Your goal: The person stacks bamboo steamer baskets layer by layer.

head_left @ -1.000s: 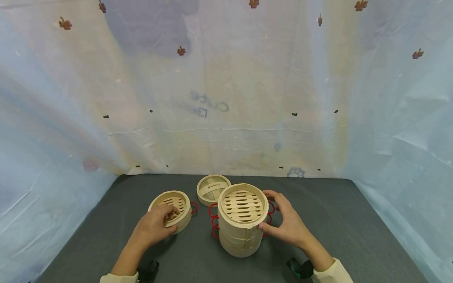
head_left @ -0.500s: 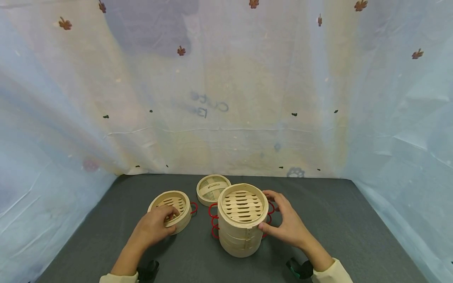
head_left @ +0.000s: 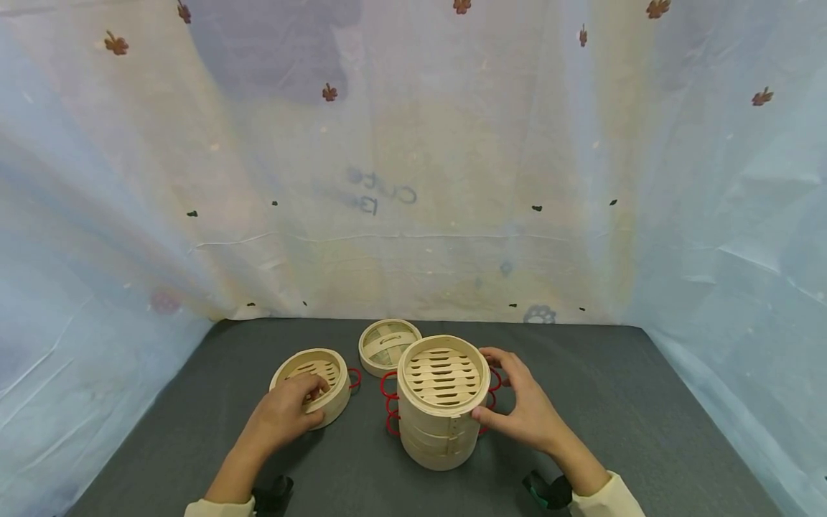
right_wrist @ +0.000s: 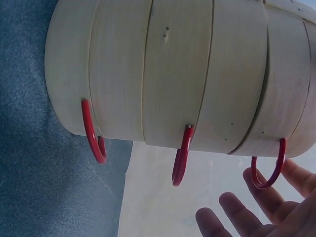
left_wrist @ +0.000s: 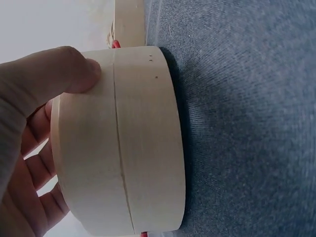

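A single bamboo steamer basket [head_left: 337, 403] with a slatted floor and red ring handles stands on the left. My left hand [head_left: 279, 414] pinches its near rim, the thumb on the outer wall [left_wrist: 140, 133] and the fingers over the inside. To the right is a stack of several bamboo steamer baskets [head_left: 434, 445], red rings on both sides and the top one uncovered. My right hand [head_left: 531, 411] holds the top basket from the right, thumb at the near side and index finger at the far rim. Its other fingers spread beside the red rings [right_wrist: 182, 155].
Behind the stack lies a round woven bamboo lid [head_left: 377, 352] with a strap handle, partly hidden by the stack. Everything stands on a dark grey cloth-covered table [head_left: 581, 380]. A pale patterned curtain [head_left: 413, 273] closes off the back and sides.
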A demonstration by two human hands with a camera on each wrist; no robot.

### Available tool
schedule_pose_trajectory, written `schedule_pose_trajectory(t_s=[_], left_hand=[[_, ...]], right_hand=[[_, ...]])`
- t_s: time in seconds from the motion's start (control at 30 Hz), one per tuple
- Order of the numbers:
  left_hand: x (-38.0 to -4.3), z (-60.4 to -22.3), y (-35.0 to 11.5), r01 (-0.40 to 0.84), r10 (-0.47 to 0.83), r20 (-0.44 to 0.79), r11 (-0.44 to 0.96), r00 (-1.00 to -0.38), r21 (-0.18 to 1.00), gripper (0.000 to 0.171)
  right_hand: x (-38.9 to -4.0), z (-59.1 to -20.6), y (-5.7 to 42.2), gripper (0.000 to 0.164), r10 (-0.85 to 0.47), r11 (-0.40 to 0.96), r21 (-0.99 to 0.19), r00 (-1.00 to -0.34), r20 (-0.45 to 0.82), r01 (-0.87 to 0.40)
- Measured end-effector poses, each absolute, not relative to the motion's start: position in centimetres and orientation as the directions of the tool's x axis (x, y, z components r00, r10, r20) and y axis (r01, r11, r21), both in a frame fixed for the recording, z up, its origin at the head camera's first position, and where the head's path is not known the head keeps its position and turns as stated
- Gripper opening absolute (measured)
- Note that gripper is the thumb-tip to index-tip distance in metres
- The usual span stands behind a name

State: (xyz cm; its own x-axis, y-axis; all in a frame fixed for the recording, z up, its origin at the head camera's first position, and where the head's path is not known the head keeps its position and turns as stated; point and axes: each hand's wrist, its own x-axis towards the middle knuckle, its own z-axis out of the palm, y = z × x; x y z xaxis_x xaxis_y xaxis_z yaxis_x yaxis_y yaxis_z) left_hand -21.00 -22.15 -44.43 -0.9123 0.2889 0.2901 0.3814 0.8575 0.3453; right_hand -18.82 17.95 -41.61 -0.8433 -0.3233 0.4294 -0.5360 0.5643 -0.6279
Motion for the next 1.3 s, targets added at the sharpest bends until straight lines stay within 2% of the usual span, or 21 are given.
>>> schedule_pose_trajectory(t_s=[0.47, 0.87, 1.3], left_hand=[[-20.9, -44.5, -22.0, 0.407, 0.262, 0.417, 0.859, -0.87, 0.31, 0.03], [-21.2, -43.4, -21.4, 0.486, 0.251, 0.64, 0.846, -0.726, 0.219, 0.03], [-21.4, -41.3, -19.9, 0.535, 0.268, 0.688, 0.819, -0.675, 0.207, 0.031]], right_hand=[[-18.7, -41.4, 17.9, 0.076, -0.324, 0.567, -0.624, -0.842, 0.432, -0.538], [-18.6, -41.3, 17.9, 0.076, -0.33, 0.545, -0.648, -0.846, 0.418, -0.532], [-18.5, -41.1, 17.8, 0.077, -0.32, 0.524, -0.679, -0.858, 0.401, -0.513]])
